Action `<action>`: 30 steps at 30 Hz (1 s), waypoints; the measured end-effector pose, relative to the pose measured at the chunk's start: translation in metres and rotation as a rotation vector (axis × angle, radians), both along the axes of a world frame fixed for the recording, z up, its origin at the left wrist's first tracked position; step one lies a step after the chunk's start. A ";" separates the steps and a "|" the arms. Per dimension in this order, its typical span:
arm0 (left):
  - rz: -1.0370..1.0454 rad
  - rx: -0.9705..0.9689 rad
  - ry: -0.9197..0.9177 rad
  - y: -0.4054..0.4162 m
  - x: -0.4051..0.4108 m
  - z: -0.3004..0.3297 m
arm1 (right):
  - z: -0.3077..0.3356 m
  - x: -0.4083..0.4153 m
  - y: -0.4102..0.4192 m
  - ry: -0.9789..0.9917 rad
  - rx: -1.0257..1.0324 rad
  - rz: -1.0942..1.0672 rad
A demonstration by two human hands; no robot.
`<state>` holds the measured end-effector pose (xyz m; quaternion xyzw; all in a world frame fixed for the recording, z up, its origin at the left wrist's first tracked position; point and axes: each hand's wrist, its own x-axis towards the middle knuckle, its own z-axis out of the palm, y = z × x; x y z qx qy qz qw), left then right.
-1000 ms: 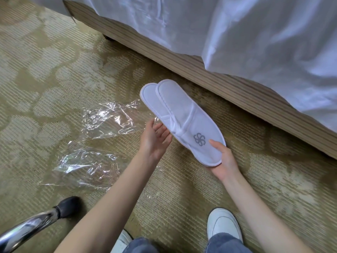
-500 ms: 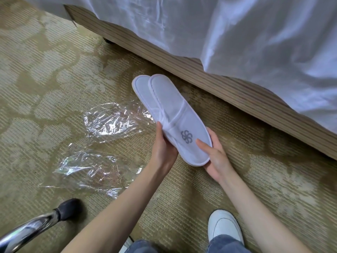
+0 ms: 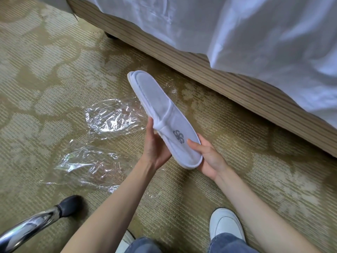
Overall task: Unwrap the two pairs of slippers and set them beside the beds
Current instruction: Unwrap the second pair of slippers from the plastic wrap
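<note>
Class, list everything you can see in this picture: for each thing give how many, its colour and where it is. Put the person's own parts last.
Slippers: one stacked pair, white with a grey emblem, held above the carpet.
Plastic wrappers: two clear sheets, on the carpet left of the slippers.
Bed base: one, striped brown, along the upper right.
Bed sheet: one, white, hanging over the base.
Carpet: beige, patterned, across the floor.
Metal leg: one, chrome with a black tip, lower left.
Left hand: holds the slippers' side.
Right hand: holds the toe end.
Shoes: two, white, bottom edge.
</note>
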<state>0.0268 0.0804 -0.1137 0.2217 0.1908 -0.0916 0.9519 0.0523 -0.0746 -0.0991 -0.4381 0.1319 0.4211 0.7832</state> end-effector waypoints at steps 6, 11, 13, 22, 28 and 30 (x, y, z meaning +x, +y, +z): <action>0.025 0.093 -0.004 -0.003 -0.003 -0.003 | -0.001 -0.001 0.001 0.020 -0.002 0.034; 0.002 0.274 0.060 0.007 0.007 0.001 | -0.001 0.004 0.009 0.041 -0.017 0.020; 0.028 0.368 0.091 0.013 0.008 0.005 | 0.003 0.008 0.012 0.011 -0.065 0.040; 0.202 0.513 0.475 0.040 -0.020 0.087 | 0.105 0.021 0.020 -0.072 -0.148 0.196; 0.335 0.620 0.492 0.063 -0.055 0.201 | 0.232 0.024 0.020 -0.064 -0.243 0.165; 0.349 0.629 0.482 0.067 -0.063 0.249 | 0.280 0.021 0.024 -0.068 -0.288 0.164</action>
